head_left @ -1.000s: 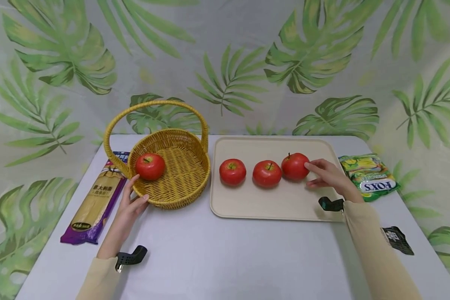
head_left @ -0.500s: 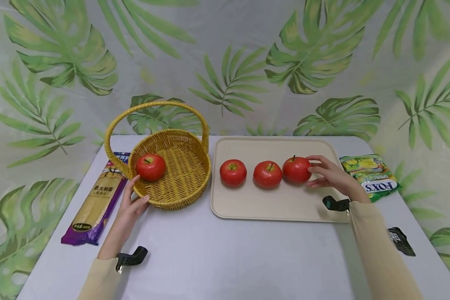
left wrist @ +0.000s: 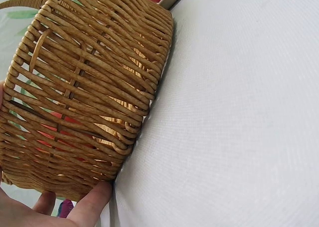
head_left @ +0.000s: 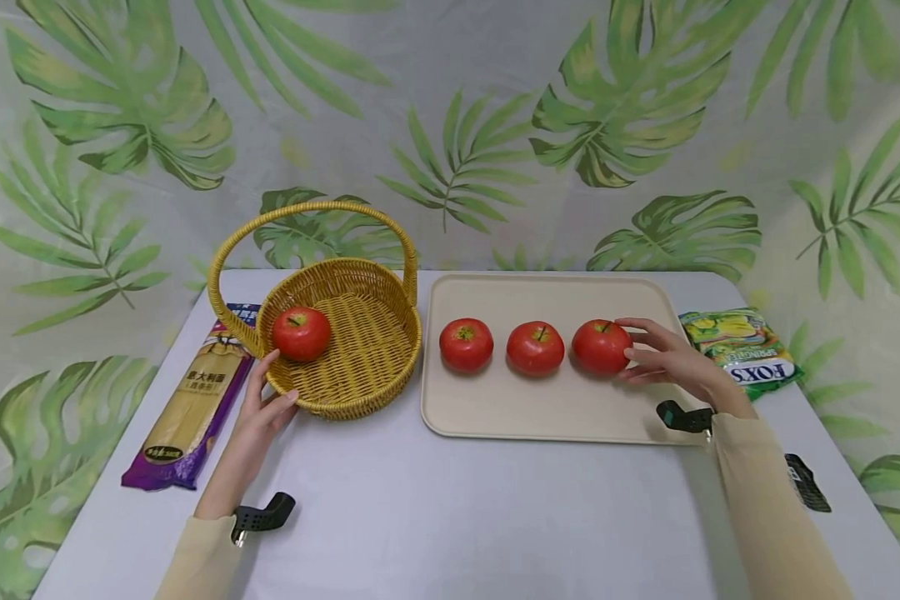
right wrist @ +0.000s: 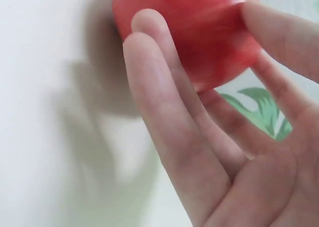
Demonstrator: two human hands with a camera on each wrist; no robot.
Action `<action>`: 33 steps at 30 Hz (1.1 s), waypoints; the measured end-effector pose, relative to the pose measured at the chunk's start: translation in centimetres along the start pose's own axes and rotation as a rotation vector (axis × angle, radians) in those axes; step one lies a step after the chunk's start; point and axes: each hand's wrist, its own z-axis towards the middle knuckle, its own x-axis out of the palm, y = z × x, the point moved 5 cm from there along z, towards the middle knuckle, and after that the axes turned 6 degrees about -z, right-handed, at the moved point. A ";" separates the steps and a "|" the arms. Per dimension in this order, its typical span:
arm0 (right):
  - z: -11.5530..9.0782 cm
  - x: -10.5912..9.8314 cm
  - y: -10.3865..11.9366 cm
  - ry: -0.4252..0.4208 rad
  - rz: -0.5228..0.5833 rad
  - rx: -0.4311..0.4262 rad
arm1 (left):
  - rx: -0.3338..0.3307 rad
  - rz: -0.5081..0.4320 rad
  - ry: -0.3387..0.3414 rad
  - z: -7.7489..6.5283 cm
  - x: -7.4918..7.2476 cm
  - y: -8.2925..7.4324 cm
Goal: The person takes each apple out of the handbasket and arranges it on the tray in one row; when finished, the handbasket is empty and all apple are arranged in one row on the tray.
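- Fingers (right wrist: 159,102) of the right hand (head_left: 671,358) curve around the end apple (head_left: 600,347), thumb and fingers set apart by roughly its width; the hold looks light.
- That end apple sits at the right of the row on the tray (head_left: 495,408). A second ago it was close up against the middle apple (head_left: 535,349); now it is farther right and a little nearer the person, with a narrow strip of tray between the two.
- Its stem, then toward the left of its top, is now about central, so the apple has turned as well as shifted.
- The right hand has moved the same way, toward the tray's right side.
- My reading is that this is an adjustment of position on the tray; the row looks more evenly spaced for it. Whether the fingers bear any of the apple's weight, I cannot tell.
- The left apple (head_left: 466,345) and the middle apple stay put, as does the basket apple (head_left: 301,333) inside the basket (head_left: 375,350).
- The left hand (head_left: 255,412) keeps its place, touching the basket's outer side with thumb and fingertips spread; whether it grips or merely steadies, I cannot tell.
- Basket and tray stand side by side on the bench (head_left: 457,517).
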 end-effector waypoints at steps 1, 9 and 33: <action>-0.2 0.0 -0.1 0.006 0.004 0.002 | 0.001 -0.003 0.000 0.0 0.0 0.0; -1.0 -0.1 -0.7 0.023 0.035 -0.001 | 0.012 -0.011 0.005 0.0 -0.1 -0.1; 3.8 7.5 11.0 0.128 -0.112 -0.318 | 0.015 -0.012 0.009 0.0 0.0 0.1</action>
